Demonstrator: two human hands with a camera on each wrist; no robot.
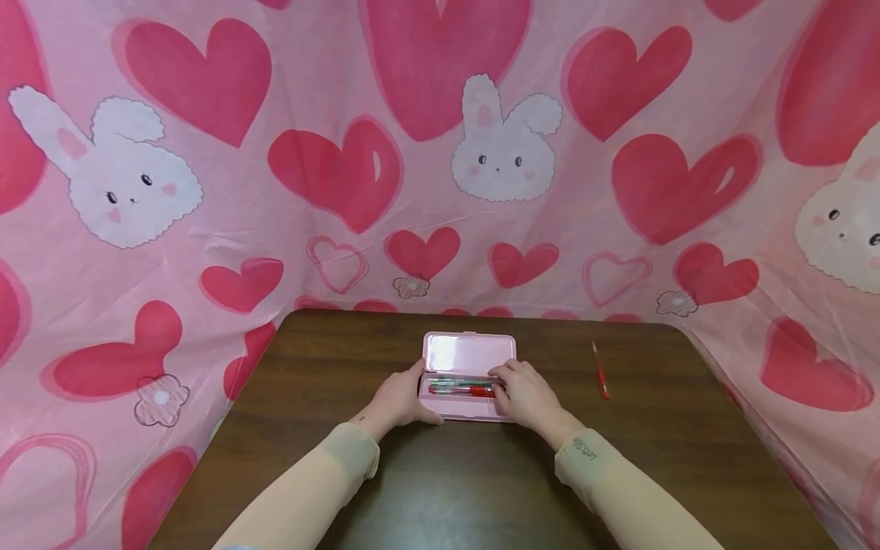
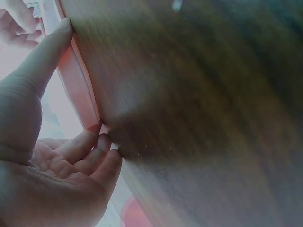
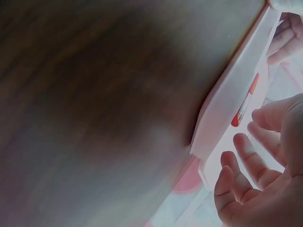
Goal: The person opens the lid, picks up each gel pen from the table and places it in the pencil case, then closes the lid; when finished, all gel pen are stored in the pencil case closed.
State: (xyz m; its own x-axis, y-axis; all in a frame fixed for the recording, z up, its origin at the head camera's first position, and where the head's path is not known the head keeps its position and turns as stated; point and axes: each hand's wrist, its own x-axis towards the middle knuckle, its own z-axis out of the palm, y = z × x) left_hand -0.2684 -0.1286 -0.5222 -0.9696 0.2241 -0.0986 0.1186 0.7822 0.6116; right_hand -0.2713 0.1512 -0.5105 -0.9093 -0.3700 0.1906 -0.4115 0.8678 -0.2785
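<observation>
A pink pencil case lies on the table with its lid folded back. Several pens, among them a red-capped pen, lie lengthwise inside. My left hand grips the left end of the case, thumb along the front wall and fingers at the side, as the left wrist view also shows. Over the right end hovers my right hand, its fingers loosely bent beside the pens. In the right wrist view nothing shows between thumb and fingers, and a red pen lies just beyond the fingertips.
Right of the case, a separate red pen lies on the dark wooden table. Behind and beside the table hangs a pink curtain printed with hearts and rabbits.
</observation>
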